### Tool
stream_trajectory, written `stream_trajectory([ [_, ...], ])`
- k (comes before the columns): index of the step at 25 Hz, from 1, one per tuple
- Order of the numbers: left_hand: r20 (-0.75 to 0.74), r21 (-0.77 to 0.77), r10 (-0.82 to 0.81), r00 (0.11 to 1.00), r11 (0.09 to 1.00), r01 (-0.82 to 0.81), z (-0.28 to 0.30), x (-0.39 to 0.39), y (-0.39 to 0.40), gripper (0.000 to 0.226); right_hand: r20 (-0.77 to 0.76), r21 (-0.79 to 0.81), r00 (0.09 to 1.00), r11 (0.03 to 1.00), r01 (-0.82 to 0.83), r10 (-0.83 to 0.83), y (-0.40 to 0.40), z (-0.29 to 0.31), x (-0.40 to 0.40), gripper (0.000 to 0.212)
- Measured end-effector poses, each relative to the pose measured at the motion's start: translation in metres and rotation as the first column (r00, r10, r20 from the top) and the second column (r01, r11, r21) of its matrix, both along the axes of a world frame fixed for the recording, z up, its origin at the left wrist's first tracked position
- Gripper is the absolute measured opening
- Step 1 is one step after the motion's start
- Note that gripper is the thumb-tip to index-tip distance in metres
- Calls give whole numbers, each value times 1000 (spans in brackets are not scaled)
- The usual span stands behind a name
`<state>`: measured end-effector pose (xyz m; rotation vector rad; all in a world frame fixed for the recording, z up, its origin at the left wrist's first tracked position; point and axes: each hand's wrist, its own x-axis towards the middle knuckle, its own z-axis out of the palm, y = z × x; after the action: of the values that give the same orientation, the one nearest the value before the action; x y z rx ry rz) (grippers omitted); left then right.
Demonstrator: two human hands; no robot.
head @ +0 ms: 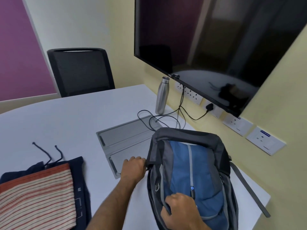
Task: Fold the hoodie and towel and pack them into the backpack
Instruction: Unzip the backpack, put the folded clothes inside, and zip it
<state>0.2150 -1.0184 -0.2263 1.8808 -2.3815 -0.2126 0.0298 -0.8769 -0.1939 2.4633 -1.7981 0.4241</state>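
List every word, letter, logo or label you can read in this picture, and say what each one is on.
"E": a white letter on the folded dark navy hoodie, beside the red-and-white striped towel; the white line marks below it are not letters I can read.
Small logo on the bottom bezel of the black wall-mounted screen: too small to read.
Blue sticker on the white wall socket plate: blurred, unreadable.
Round blue badge on the grey-and-blue backpack: unreadable.

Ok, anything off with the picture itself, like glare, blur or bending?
Head view: the wide lens bends straight edges, so the TV and table edge tilt and curve; the dark screen mirrors the room; the left hand on the backpack is slightly soft; lighting is even, with faint shadows.
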Motion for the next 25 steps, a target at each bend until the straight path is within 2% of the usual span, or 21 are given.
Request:
stream_trajectory([
  [3, -33, 1, 55, 998, 998, -55, 5, 36, 13, 23, -56, 7, 998, 1000, -16, 16, -2, 1, 6, 40],
  [7, -122, -72, 180, 976, 979, -189, 11, 108, 40, 26, 101, 25, 995, 1000, -10, 7, -17, 7, 40, 38],
  [10, -170, -137, 315, 934, 931, -339, 8, 172, 71, 33, 243, 167, 969, 986, 2, -43, -29, 5, 93, 26],
  [13, -160, -128, 508, 846, 839, -528, 9, 225, 106, 49, 359, 363, 930, 930, -57, -83, -37, -10, 156, 34],
  [15, -139, -70, 623, 770, 769, -635, 7, 246, 128, 66, 362, 405, 932, 901, -155, -3, -43, -20, 199, 44],
  [18, -114, 99, 726, 678, 687, -720, -6, 259, 152, 100, 315, 399, 935, 871, -286, 163, -62, -25, 256, 52],
  [20, -102, 194, 739, 666, 672, -715, -23, 259, 158, 117, 345, 382, 904, 842, -382, 253, -80, -20, 291, 52],
  [22, -91, 219, 736, 671, 672, -708, -32, 257, 158, 129, 354, 364, 871, 808, -464, 341, -103, -17, 321, 58],
  [25, -87, 198, 679, 729, 729, -655, -52, 264, 152, 138, 193, 439, 864, 747, -499, 464, -137, -21, 360, 96],
])
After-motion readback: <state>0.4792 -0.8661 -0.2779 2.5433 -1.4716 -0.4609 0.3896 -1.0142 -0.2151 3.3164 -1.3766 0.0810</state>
